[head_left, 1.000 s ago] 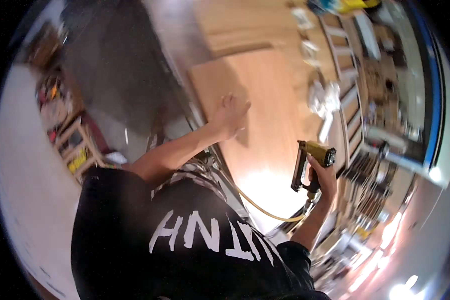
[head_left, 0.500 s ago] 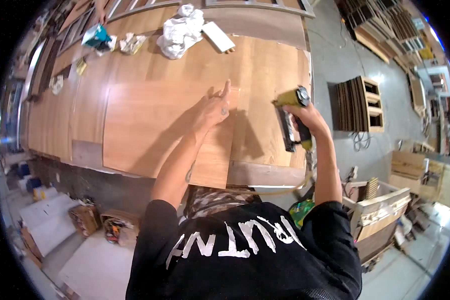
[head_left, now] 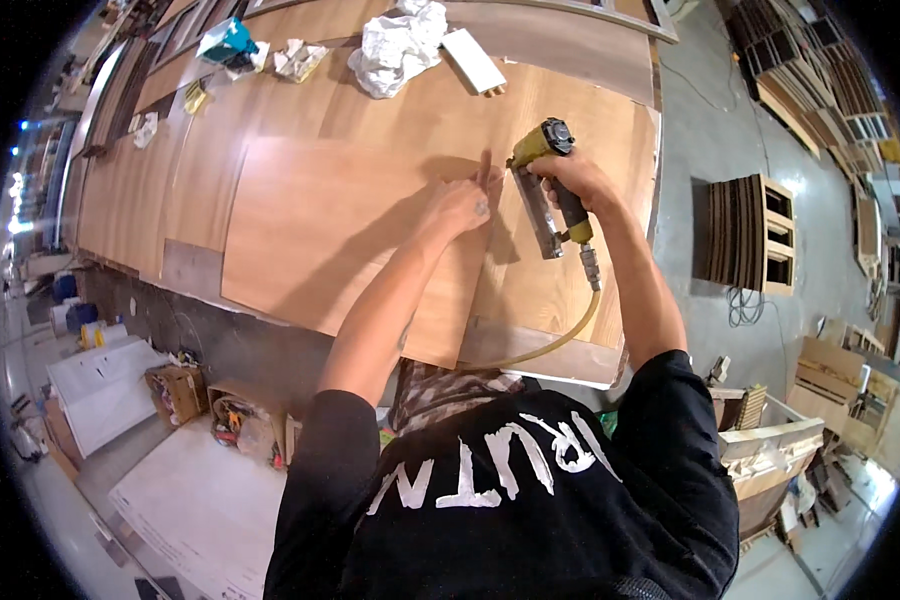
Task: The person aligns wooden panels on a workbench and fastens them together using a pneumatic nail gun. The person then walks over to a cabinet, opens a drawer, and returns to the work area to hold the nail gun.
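In my right hand (head_left: 582, 180) is a yellow and black pneumatic nail gun (head_left: 548, 140); my fingers wrap round its black grip, and its nose points left toward the panel's far right corner. A silver magazine slants down in front of the grip. My left hand (head_left: 462, 205) rests at that corner of the smooth wood panel (head_left: 320, 220), one finger stretched away from me and slightly smeared by motion. I see nothing held in it. Beneath the panel lies a larger wood-grain sheet (head_left: 570, 100). A tan air hose (head_left: 560, 340) runs from the gun's handle toward my waist.
Toward the table's far side lie a crumpled white cloth (head_left: 395, 50), a white block (head_left: 473, 62), crumpled paper (head_left: 300, 60) and a teal box (head_left: 226, 42). Stacked wooden frames (head_left: 750, 235) stand on the floor at right. A wooden crate (head_left: 770, 450) is near my right elbow.
The nail gun has come left and away from me, close to the panel's corner, with its hose now showing. My left hand stays near that corner. The view has shifted slightly.
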`<state>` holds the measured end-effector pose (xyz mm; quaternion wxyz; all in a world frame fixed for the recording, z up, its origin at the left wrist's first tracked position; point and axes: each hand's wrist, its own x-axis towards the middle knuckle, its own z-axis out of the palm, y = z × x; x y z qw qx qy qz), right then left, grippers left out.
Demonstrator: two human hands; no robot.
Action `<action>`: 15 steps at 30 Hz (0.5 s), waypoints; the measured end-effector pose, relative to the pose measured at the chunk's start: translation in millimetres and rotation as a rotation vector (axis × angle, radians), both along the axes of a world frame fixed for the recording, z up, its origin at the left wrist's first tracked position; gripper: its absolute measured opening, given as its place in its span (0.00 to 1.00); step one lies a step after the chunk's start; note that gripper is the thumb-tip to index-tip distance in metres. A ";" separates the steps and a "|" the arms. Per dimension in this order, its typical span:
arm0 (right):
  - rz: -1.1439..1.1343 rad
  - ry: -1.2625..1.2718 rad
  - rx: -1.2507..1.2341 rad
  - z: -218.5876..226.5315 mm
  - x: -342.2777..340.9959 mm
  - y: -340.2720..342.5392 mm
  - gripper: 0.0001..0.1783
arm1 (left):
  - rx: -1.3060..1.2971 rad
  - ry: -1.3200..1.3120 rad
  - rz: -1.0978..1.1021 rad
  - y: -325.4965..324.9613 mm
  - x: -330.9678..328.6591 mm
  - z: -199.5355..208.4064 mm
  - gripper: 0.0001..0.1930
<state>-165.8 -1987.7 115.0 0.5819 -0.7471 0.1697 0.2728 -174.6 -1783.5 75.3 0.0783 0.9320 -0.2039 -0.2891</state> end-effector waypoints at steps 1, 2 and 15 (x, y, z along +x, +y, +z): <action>-0.002 0.028 0.020 -1.4 1.5 0.5 0.13 | -0.006 0.003 0.011 -0.1 0.1 -0.1 0.46; 0.000 0.013 0.012 -2.4 2.2 1.1 0.12 | -0.002 0.016 0.013 -0.1 0.3 0.1 0.45; 0.029 0.011 0.046 6.7 -1.6 6.6 0.11 | 0.004 0.048 0.024 -1.2 0.1 0.1 0.46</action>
